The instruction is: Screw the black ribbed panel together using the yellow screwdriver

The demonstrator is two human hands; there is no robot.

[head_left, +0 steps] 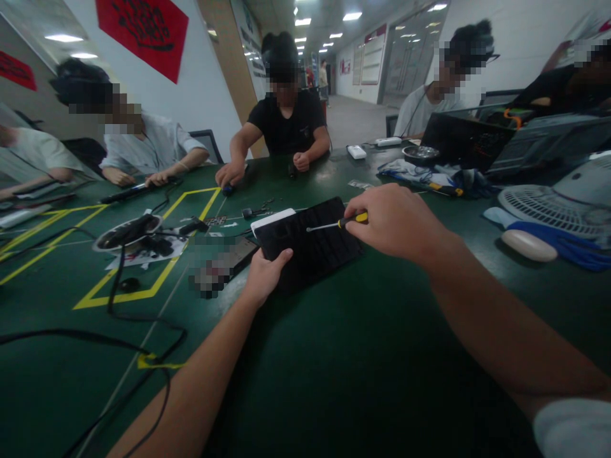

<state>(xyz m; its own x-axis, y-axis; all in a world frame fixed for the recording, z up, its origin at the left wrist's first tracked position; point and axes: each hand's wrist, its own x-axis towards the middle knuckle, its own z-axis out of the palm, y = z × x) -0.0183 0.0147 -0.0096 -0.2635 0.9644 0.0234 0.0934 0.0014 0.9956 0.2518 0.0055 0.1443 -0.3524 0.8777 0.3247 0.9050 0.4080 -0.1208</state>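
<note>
My left hand [265, 275] is closed on the near left corner of a flat black rectangular panel [315, 254], thumb on top. The panel is tilted above the green table; what kind of device it belongs to I cannot tell. In my right hand [389, 219] is a screwdriver [353, 220] with a yellow and black handle, gripped between the fingers. Its metal shaft points left across the panel, and whether the tip touches the surface is unclear. A white flat object [273, 219] shows behind the panel's far left edge.
Left of the panel lie a dark phone-like object [243, 254], a plate of black parts [128, 232] and loose cables [112, 305]. On the right are a white fan [548, 207], blue gloves [568, 245] and a computer mouse [529, 245]. Several people sit around the table [334, 369].
</note>
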